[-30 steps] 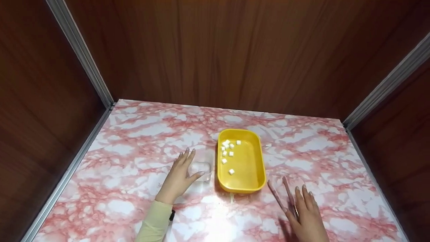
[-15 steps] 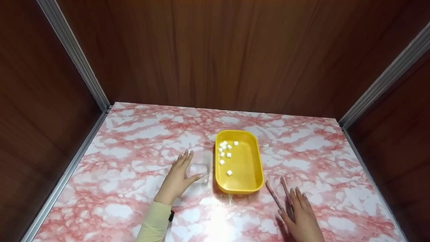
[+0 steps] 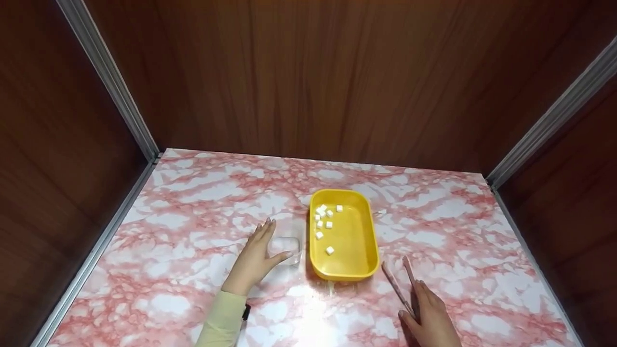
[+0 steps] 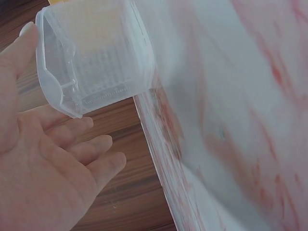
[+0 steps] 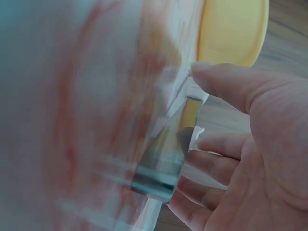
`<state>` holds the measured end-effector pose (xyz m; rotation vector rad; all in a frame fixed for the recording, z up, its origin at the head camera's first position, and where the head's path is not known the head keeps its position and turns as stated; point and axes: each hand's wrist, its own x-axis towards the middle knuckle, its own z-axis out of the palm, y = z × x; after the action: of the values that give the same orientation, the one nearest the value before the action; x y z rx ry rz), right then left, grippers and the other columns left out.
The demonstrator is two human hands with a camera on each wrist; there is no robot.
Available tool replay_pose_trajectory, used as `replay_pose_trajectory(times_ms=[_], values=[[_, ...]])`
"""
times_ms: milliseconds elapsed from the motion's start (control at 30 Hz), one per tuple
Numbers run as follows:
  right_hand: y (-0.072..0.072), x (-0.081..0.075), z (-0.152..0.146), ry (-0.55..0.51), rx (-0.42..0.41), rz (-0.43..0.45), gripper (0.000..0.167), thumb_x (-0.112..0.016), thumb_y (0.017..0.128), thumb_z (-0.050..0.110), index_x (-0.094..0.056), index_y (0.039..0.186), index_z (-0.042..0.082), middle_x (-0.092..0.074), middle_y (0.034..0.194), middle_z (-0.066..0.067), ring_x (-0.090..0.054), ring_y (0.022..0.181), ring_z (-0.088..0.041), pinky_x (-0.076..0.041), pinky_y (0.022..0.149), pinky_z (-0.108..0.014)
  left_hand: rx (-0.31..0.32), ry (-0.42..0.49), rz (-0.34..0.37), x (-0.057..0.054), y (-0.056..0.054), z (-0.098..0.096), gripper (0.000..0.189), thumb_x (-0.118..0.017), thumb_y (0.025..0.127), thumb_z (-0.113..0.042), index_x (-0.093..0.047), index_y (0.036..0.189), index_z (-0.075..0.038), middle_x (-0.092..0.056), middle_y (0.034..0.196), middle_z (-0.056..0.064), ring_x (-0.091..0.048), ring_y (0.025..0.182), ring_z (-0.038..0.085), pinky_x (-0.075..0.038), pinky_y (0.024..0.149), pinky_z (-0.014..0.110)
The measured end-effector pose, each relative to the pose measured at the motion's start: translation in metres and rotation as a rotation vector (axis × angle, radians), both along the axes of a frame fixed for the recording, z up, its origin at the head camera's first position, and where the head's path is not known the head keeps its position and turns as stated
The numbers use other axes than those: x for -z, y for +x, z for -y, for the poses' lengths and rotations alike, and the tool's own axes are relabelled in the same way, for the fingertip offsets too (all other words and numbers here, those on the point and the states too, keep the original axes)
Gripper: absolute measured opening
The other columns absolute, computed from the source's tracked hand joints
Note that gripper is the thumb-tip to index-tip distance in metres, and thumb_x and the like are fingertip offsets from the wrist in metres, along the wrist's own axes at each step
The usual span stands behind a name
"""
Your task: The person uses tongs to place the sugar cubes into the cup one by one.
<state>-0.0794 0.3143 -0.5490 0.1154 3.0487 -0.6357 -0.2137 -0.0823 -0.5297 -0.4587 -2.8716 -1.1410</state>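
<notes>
We count one yellow tub (image 3: 355,243), one clear plastic box (image 3: 285,245), one pair of pink tongs (image 3: 396,286) and two bare hands at the tabletop (image 3: 482,274). Inside the tub we make out about ten white cubes (image 3: 329,250). Most crowd the far left part of its floor, so closely that we cannot be sure of the exact count; one lies apart, nearer to us. Three wood-grain panels (image 3: 313,82) stand around the tabletop, with two metal strips (image 3: 115,82) in the corners.

The left hand (image 3: 250,260) reaches in from the near side, its arm in a pale yellow sleeve (image 3: 219,313). Its grip is wide: the thumb lies on one side of the box and the fairly straight fingers on the other. The box sits just left of the tub.

The right hand (image 3: 430,318) comes in from the near right, angled forward and to the left. The tongs lie at its thumb and fingers, near the tub's closest right corner, their two arms spread. We see its grip wide, with the tongs between thumb and fingers; we cannot tell how firmly they touch.
</notes>
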Motion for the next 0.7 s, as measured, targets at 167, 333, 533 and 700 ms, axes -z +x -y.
replay_pose_trajectory(times_ms=[167,333,533,700], values=[[-0.001,-0.001,0.002,0.011,0.012,0.023,0.079,-0.072,0.086,0.027,-0.032,0.144,-0.008,-0.032,0.143,-0.033,-0.034,0.126,-0.051,-0.031,0.102,-0.060,0.002,0.002,0.002,-0.001,0.000,0.001,0.093,-0.064,0.083,-0.060,-0.023,0.153,-0.015,-0.019,0.157,0.003,-0.013,0.143,0.028,-0.020,0.111,0.054],[-0.001,-0.002,0.004,0.022,0.014,0.020,0.079,-0.073,0.085,0.024,-0.032,0.144,-0.008,-0.035,0.142,-0.033,-0.035,0.126,-0.049,-0.031,0.102,-0.059,0.013,0.016,-0.006,0.000,0.001,0.001,0.093,-0.064,0.083,-0.059,-0.024,0.153,-0.012,-0.020,0.157,0.005,-0.014,0.143,0.030,-0.021,0.111,0.053],[-0.004,-0.005,0.007,0.059,0.015,0.045,0.080,-0.074,0.084,0.024,-0.032,0.145,-0.007,-0.032,0.143,-0.033,-0.033,0.127,-0.051,-0.031,0.101,-0.061,0.002,0.002,-0.009,0.001,0.000,0.002,0.093,-0.065,0.082,-0.060,-0.026,0.152,-0.012,-0.021,0.157,0.004,-0.014,0.143,0.027,-0.020,0.112,0.049],[-0.007,-0.007,0.011,0.080,-0.005,0.029,0.078,-0.074,0.084,0.017,-0.031,0.144,-0.010,-0.031,0.144,-0.034,-0.034,0.126,-0.052,-0.032,0.100,-0.061,0.004,0.008,-0.012,0.001,-0.001,0.001,0.092,-0.066,0.083,-0.057,-0.026,0.152,-0.012,-0.021,0.157,0.004,-0.016,0.143,0.029,-0.021,0.111,0.050]])
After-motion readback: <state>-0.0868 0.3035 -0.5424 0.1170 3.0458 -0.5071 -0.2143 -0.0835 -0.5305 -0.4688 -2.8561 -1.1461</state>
